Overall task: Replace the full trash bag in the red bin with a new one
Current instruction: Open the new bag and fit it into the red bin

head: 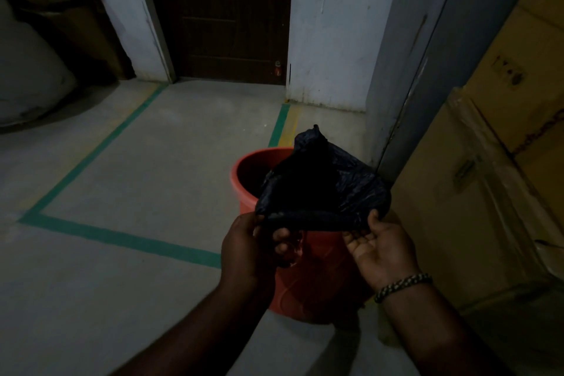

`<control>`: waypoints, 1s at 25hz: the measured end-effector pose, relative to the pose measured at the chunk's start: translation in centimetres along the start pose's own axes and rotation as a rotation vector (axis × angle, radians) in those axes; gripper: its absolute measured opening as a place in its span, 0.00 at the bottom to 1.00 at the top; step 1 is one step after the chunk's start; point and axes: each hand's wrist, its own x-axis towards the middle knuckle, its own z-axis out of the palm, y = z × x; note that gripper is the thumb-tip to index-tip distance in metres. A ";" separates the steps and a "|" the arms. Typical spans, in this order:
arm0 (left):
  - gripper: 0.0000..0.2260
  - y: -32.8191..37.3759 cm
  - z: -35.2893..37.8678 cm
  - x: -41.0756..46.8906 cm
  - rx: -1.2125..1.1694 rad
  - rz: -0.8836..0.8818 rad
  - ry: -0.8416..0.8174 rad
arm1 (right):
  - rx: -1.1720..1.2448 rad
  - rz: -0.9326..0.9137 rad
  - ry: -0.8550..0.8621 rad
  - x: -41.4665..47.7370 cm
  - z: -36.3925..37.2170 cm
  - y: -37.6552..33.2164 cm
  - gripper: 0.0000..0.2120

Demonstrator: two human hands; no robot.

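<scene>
The black trash bag (323, 189), thin crinkled plastic, is stretched just above the red bin (235, 175) and hides part of its round rim. The inside of the bin is dark, so I cannot tell what is in it. The left hand (247, 241) pinches the bag's left end with curled fingers, and the right hand (381, 247), palm up, grips the right end. The bin stands on a smooth grey floor near green tape lines (122, 236), beside cardboard boxes (488, 162).
</scene>
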 end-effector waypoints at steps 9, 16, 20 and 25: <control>0.12 0.1 -1.3 1.9 0.285 0.094 -0.093 | -0.007 -0.014 0.023 0.3 0.3 -0.3 0.05; 0.07 0.6 -2.1 3.5 0.310 0.198 0.049 | -0.024 -0.017 0.002 0.0 0.2 -0.1 0.06; 0.10 0.3 -2.0 3.7 0.263 0.209 0.138 | -0.026 -0.016 0.004 0.2 0.1 -0.2 0.05; 0.09 0.3 -2.4 4.1 0.070 0.165 0.199 | -0.037 -0.012 0.010 0.4 -0.1 -0.3 0.05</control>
